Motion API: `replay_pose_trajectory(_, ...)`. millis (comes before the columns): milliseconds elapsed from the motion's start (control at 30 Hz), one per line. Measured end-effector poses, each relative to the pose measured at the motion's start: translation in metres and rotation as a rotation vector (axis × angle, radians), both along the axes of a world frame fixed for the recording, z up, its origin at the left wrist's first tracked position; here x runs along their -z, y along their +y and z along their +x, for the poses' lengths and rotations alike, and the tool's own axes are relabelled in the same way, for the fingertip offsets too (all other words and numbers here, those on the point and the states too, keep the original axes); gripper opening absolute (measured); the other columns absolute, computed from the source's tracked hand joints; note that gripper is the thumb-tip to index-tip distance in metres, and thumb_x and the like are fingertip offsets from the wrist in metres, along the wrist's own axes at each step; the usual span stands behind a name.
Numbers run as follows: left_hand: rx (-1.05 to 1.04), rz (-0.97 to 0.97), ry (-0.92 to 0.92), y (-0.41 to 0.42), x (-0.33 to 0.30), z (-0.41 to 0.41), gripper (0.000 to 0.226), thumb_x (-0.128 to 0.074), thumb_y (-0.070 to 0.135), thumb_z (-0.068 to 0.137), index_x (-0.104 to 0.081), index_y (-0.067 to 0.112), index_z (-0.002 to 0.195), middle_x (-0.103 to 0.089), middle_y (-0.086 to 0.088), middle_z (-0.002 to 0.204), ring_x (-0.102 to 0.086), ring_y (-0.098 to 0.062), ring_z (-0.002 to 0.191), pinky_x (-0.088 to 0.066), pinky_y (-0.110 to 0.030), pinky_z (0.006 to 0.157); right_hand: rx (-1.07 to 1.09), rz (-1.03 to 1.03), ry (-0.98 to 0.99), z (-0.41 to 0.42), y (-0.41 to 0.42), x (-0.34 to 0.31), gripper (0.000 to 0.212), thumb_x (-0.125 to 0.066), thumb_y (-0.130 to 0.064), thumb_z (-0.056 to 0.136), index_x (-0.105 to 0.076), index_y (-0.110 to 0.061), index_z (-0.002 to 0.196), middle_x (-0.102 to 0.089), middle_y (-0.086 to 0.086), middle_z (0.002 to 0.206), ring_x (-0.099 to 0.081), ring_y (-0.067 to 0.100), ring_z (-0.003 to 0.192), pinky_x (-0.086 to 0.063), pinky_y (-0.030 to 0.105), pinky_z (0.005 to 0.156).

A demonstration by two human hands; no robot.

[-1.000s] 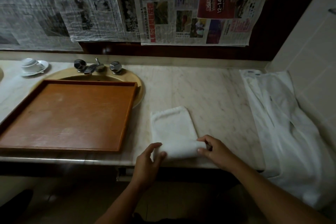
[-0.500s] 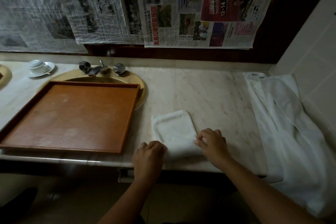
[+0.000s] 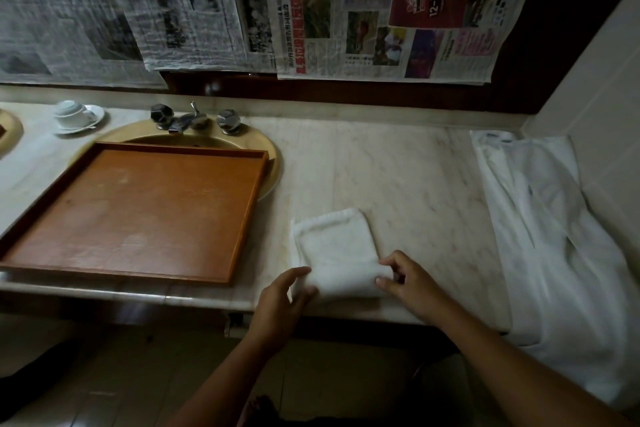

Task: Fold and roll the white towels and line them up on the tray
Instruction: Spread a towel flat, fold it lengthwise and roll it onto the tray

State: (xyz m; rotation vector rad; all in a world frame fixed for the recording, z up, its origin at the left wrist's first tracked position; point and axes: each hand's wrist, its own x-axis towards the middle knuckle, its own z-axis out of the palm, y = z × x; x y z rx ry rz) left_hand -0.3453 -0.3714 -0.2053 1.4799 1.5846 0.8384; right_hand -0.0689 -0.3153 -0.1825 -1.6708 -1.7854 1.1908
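Observation:
A small white towel (image 3: pixel 334 246) lies folded on the marble counter near its front edge, its near end rolled up into a thick roll. My left hand (image 3: pixel 282 295) holds the roll's left end, thumb and fingers curved round it. My right hand (image 3: pixel 403 276) pinches the roll's right end with fingers and thumb. The brown wooden tray (image 3: pixel 221 267) sits to the left, over a yellow sink, with nothing on it.
A large white cloth (image 3: pixel 554 236) is spread along the counter's right side against the tiled wall. Tap and handles (image 3: pixel 194 118) stand behind the tray. A white cup on a saucer (image 3: pixel 74 114) sits far left. Newspapers (image 3: pixel 311 10) hang on the back wall.
The roll at the towel's near end has grown and moved further up the towel. Both hands pressed over it, then shifted back to grip its two ends.

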Motion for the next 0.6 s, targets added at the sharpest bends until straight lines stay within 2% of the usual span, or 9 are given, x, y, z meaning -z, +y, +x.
replay_pose_trajectory(100, -0.037, -0.054, 0.014, 0.015, -0.002, 0.001, 0.038, -0.060, 0.047, 0.095, -0.062, 0.030, 0.129, -0.064, 0.006, 0.122, -0.060, -0.013, 0.111, -0.052, -0.034, 0.090, 0.006, -0.115, 0.012, -0.006, 0.016, -0.011, 0.014, -0.066, -0.028, 0.093, -0.058, -0.021, 0.102, -0.065, 0.002, 0.101, -0.063, 0.020, 0.095, -0.050, 0.033, 0.077)
replay_pose_trajectory(233, -0.048, -0.150, -0.018, 0.038, -0.015, -0.002, 0.035, -0.060, 0.043, 0.096, -0.067, 0.020, 0.120, -0.068, -0.001, 0.105, -0.065, -0.018, 0.092, -0.051, -0.033, 0.072, 0.027, -0.181, -0.149, -0.017, 0.040, -0.019, 0.021, -0.066, -0.034, 0.091, -0.058, -0.018, 0.103, -0.061, 0.000, 0.102, -0.059, 0.018, 0.093, -0.044, 0.029, 0.073)
replay_pose_trajectory(300, -0.088, -0.140, 0.026, 0.042, -0.022, -0.002, 0.034, -0.064, 0.046, 0.093, -0.062, 0.024, 0.118, -0.064, 0.005, 0.104, -0.062, -0.011, 0.091, -0.050, -0.030, 0.070, 0.056, -0.161, -0.213, -0.020, 0.048, -0.019, 0.023, -0.068, -0.036, 0.088, -0.057, -0.020, 0.099, -0.057, -0.002, 0.097, -0.057, 0.018, 0.091, -0.040, 0.028, 0.072)
replay_pose_trajectory(367, -0.152, -0.001, 0.206, 0.040, -0.026, 0.001, 0.025, -0.066, 0.050, 0.090, -0.061, 0.033, 0.108, -0.059, 0.016, 0.101, -0.058, -0.002, 0.088, -0.050, -0.027, 0.069, 0.083, -0.031, -0.240, -0.021, 0.049, -0.018, 0.021, -0.072, -0.035, 0.084, -0.054, -0.025, 0.090, -0.056, -0.006, 0.090, -0.056, 0.018, 0.086, -0.042, 0.029, 0.070)
replay_pose_trajectory(433, -0.136, 0.232, 0.403, 0.035, -0.025, 0.005, 0.014, -0.064, 0.044, 0.093, -0.066, 0.031, 0.091, -0.058, 0.014, 0.089, -0.055, -0.003, 0.074, -0.047, -0.026, 0.060, 0.034, 0.248, -0.334, -0.022, 0.040, -0.013, 0.018, -0.070, -0.033, 0.085, -0.053, -0.029, 0.080, -0.056, -0.011, 0.087, -0.054, 0.019, 0.085, -0.041, 0.031, 0.070)
replay_pose_trajectory(467, -0.103, 0.339, 0.480, 0.031, -0.022, 0.007, 0.017, -0.061, 0.040, 0.094, -0.068, 0.028, 0.085, -0.059, 0.012, 0.084, -0.055, -0.006, 0.067, -0.046, -0.028, 0.057, -0.002, 0.393, -0.394, -0.023, 0.032, -0.009, 0.016, -0.064, -0.033, 0.088, -0.053, -0.030, 0.077, -0.057, -0.013, 0.087, -0.052, 0.020, 0.084, -0.037, 0.031, 0.068)
replay_pose_trajectory(533, -0.021, 0.476, 0.598, 0.022, -0.018, 0.007, 0.024, -0.053, 0.039, 0.095, -0.071, 0.025, 0.088, -0.065, 0.008, 0.086, -0.059, -0.012, 0.064, -0.050, -0.034, 0.056, -0.040, 0.557, -0.415, -0.021, 0.013, 0.002, 0.016, -0.050, -0.035, 0.091, -0.063, -0.028, 0.085, -0.064, -0.013, 0.097, -0.053, 0.021, 0.086, -0.035, 0.029, 0.070)
replay_pose_trajectory(600, 0.072, 0.485, 0.630, 0.013, -0.018, 0.002, 0.028, -0.047, 0.044, 0.097, -0.068, 0.025, 0.105, -0.068, 0.007, 0.102, -0.063, -0.012, 0.066, -0.055, -0.037, 0.061, -0.046, 0.561, -0.351, -0.014, 0.001, 0.016, 0.030, -0.047, -0.040, 0.091, -0.069, -0.027, 0.108, -0.066, -0.012, 0.120, -0.054, 0.019, 0.097, -0.040, 0.031, 0.079)
